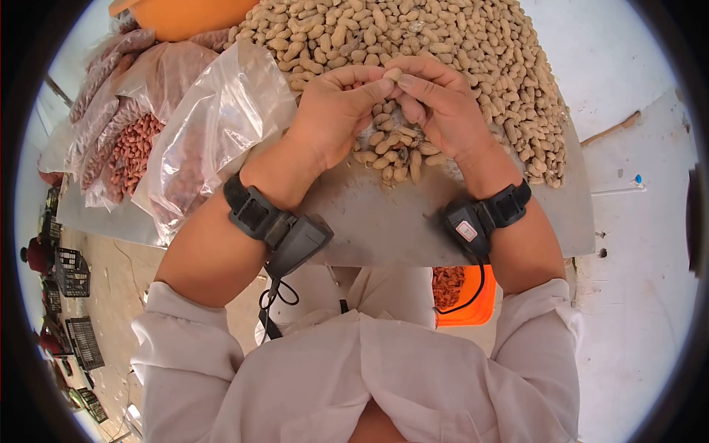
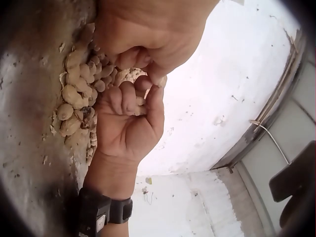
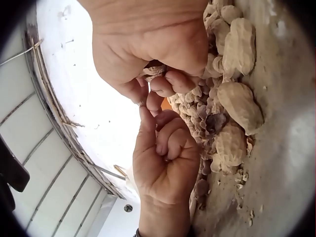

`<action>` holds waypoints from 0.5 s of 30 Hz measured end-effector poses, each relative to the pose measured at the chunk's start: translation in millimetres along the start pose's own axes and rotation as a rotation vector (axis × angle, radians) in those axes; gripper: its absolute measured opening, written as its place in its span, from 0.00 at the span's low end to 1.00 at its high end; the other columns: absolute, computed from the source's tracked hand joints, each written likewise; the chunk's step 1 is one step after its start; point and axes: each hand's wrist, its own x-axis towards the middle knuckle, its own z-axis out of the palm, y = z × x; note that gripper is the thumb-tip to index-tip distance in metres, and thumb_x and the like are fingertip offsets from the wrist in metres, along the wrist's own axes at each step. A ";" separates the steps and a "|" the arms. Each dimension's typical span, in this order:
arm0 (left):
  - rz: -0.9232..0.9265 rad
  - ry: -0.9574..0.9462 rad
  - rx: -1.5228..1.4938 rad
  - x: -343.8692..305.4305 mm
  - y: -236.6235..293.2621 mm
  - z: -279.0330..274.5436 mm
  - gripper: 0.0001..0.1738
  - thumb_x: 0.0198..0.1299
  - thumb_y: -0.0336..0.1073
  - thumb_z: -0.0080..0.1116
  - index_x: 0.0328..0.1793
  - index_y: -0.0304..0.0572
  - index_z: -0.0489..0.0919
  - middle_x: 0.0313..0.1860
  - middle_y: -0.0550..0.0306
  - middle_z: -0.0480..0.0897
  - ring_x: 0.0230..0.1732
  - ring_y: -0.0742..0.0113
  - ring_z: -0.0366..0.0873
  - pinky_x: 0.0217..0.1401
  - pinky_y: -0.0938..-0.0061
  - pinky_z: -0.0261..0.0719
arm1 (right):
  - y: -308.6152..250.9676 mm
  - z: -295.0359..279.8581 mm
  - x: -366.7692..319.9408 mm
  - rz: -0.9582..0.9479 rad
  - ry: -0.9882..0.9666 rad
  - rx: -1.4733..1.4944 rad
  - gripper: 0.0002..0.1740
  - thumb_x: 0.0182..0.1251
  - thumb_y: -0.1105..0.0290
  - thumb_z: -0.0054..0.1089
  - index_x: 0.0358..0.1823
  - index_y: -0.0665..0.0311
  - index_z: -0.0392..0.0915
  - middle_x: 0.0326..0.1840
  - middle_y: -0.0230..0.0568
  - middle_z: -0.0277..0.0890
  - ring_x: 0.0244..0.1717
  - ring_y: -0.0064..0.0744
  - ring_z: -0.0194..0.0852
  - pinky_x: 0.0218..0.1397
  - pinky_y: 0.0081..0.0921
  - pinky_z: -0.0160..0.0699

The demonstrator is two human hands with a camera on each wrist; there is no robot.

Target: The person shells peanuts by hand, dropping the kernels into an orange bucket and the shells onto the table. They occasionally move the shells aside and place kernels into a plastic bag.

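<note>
In the head view my left hand (image 1: 329, 114) and right hand (image 1: 452, 111) meet fingertip to fingertip over the near side of a peanut heap. A pale unshelled-looking peanut (image 1: 393, 74) is pinched between the thumbs and forefingers of both. The right wrist view shows pieces of peanut shell (image 3: 154, 71) tucked within the curled fingers of my right hand. Its other fingers hide part of them. Under the hands lies a small cluster of peanuts (image 1: 395, 151) on the metal tabletop (image 1: 369, 221).
A large heap of peanuts (image 1: 509, 81) covers the table's far side. To the left are a clear plastic bag (image 1: 236, 111) and bagged red kernels (image 1: 136, 151), with an orange basin (image 1: 188, 15) behind. An orange container (image 1: 480, 306) stands below the table's front edge.
</note>
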 end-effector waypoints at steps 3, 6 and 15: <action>0.096 -0.033 0.090 -0.4 -3.0 -4.1 0.11 0.56 0.30 0.63 0.44 0.34 0.79 0.26 0.68 0.74 0.23 0.83 0.64 0.22 0.87 0.60 | 0.9 -1.6 -0.1 -0.017 0.015 -0.035 0.11 0.62 0.73 0.59 0.45 0.68 0.78 0.28 0.30 0.75 0.20 0.14 0.57 0.21 0.12 0.54; 0.140 -0.041 0.098 -0.3 -3.3 -3.5 0.11 0.56 0.29 0.62 0.44 0.33 0.80 0.25 0.69 0.72 0.22 0.83 0.63 0.22 0.87 0.60 | 3.1 -4.2 -0.5 -0.033 0.013 -0.046 0.11 0.61 0.74 0.60 0.45 0.68 0.79 0.29 0.29 0.76 0.20 0.14 0.58 0.22 0.12 0.54; 0.227 -0.019 0.175 -1.7 -2.4 -4.9 0.10 0.58 0.30 0.61 0.42 0.30 0.81 0.26 0.67 0.77 0.24 0.85 0.66 0.24 0.89 0.62 | -7.7 10.6 -7.4 -0.156 0.116 -0.475 0.08 0.62 0.74 0.57 0.41 0.70 0.78 0.32 0.32 0.79 0.27 0.15 0.69 0.30 0.13 0.69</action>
